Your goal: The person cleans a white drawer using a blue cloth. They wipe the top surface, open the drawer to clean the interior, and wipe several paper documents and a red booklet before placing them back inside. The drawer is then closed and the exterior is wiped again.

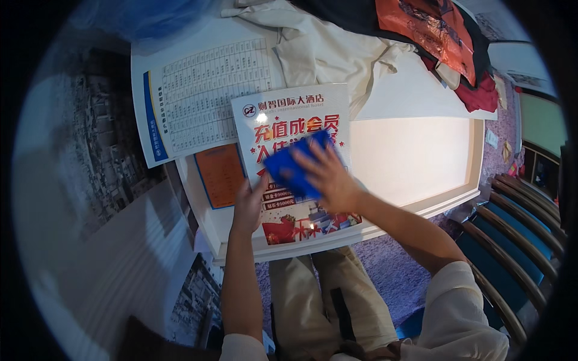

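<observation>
A glossy printed sign board (289, 115) with red lettering and pictures of gift boxes is held over a pulled-out white drawer (411, 153). My left hand (248, 205) grips its left edge, thumb on the printed face. Spread over a folded blue cloth (289, 173), my right hand (332, 180) presses it against the middle of the board and is slightly blurred. The cloth and hand hide part of the print. Inside the drawer, left of the board, lies an orange card with a blue border (220, 176).
A printed table sheet (212, 94) and cream fabric (320, 49) lie on the white desktop (397, 92). Dark clothing and an orange plastic bag (429, 34) sit at the back right. Blue plastic (153, 18) is at the back left. A slatted chair (515, 243) stands to the right.
</observation>
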A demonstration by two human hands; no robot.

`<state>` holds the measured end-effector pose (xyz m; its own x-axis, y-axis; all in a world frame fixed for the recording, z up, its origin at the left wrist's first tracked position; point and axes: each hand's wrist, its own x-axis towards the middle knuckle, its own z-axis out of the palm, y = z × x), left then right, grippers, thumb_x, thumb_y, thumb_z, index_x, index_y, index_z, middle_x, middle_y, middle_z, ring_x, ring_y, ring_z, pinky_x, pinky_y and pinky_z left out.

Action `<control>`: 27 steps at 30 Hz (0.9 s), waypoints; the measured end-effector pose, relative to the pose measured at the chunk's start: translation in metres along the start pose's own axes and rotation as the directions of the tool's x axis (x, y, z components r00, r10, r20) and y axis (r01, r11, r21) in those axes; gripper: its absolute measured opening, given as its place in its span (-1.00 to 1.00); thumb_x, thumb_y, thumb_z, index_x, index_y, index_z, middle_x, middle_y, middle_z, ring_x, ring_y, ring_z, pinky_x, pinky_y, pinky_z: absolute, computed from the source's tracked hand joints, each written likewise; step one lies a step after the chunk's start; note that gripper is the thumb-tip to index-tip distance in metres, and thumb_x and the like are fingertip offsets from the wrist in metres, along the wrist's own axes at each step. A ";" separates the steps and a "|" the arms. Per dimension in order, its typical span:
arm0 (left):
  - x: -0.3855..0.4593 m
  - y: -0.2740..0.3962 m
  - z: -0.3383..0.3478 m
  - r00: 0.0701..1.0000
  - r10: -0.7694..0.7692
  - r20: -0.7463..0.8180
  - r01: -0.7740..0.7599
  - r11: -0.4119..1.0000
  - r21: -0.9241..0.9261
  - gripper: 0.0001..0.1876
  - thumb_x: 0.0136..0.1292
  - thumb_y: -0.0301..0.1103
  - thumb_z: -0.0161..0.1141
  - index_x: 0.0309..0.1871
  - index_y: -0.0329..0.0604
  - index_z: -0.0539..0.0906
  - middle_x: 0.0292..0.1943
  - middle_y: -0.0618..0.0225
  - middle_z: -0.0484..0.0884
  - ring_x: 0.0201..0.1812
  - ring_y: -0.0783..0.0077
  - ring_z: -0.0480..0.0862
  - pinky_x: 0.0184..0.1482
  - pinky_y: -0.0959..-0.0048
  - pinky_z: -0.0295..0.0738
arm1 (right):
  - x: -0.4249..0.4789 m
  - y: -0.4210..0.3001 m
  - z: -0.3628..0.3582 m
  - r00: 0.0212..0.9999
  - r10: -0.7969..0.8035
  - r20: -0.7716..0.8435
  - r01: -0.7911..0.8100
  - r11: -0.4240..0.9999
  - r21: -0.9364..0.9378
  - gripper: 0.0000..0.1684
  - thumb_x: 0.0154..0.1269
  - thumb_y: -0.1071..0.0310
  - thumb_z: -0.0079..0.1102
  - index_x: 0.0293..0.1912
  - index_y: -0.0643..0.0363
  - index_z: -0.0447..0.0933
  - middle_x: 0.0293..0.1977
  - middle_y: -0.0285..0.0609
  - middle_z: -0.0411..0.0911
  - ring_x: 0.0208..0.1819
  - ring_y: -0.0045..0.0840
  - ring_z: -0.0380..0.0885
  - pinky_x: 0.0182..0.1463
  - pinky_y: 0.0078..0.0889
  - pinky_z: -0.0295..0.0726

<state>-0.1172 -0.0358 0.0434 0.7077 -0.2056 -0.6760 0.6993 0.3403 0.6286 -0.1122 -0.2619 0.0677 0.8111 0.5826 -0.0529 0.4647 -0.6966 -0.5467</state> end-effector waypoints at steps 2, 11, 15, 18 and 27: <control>0.002 0.006 0.003 0.997 -0.077 -0.032 0.077 0.997 0.006 -0.67 0.41 -0.27 0.07 0.11 -0.30 0.46 -0.07 0.27 0.60 -0.09 0.56 0.60 -0.03 0.49 0.52 | -0.011 -0.008 0.004 0.998 -0.044 0.049 0.041 0.998 0.047 -0.12 -0.14 0.32 0.30 0.29 -0.20 0.34 0.42 -0.20 0.04 0.46 -0.09 -0.09 0.40 0.25 -0.05; 0.009 0.045 0.042 0.986 0.151 0.075 -0.157 0.984 0.089 -0.67 0.40 -0.23 0.09 0.05 -0.32 0.50 -0.10 0.27 0.61 -0.11 0.55 0.61 -0.04 0.49 0.52 | 0.064 0.044 -0.083 0.851 0.191 -0.489 -0.273 0.956 -0.103 -0.07 -0.12 0.44 0.11 0.36 -0.10 0.21 0.42 -0.10 0.03 0.45 0.07 -0.15 0.44 0.23 -0.26; 0.059 0.078 0.068 0.968 0.183 0.171 -0.204 0.971 0.120 -0.64 0.38 -0.16 0.10 0.05 -0.29 0.50 -0.08 0.28 0.61 -0.09 0.52 0.62 0.03 0.47 0.53 | 0.085 0.052 -0.081 0.864 0.152 -0.480 -0.239 0.963 -0.125 -0.18 -0.05 0.35 0.14 0.32 -0.13 0.30 0.42 -0.15 0.05 0.44 0.14 -0.15 0.43 0.28 -0.28; 0.084 0.097 0.089 0.982 -0.049 0.181 0.032 0.995 0.095 -0.51 0.41 0.01 0.00 0.14 -0.24 0.44 0.01 0.22 0.58 -0.01 0.43 0.61 0.09 0.38 0.53 | 0.094 0.090 -0.060 0.855 0.253 -0.453 -0.342 0.931 -0.125 -0.19 -0.03 0.27 0.19 0.31 -0.11 0.31 0.46 -0.21 -0.05 0.45 0.13 -0.19 0.40 0.35 -0.28; 0.079 0.094 0.092 0.976 -0.203 -0.085 0.205 0.979 0.014 -0.38 0.40 0.21 -0.23 0.23 -0.12 0.39 0.08 0.20 0.54 0.09 0.28 0.56 0.09 0.22 0.51 | 0.052 0.005 -0.019 0.995 0.088 -0.053 -0.087 0.996 0.012 -0.46 -0.14 0.20 0.29 -0.12 0.30 0.58 0.43 -0.23 0.04 0.47 -0.04 -0.16 0.42 0.35 -0.26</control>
<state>0.0140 -0.1042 0.0842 0.5400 -0.1916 -0.8196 0.8307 0.2783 0.4822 -0.0613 -0.2432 0.0776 0.8663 0.4964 -0.0562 0.3881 -0.7397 -0.5498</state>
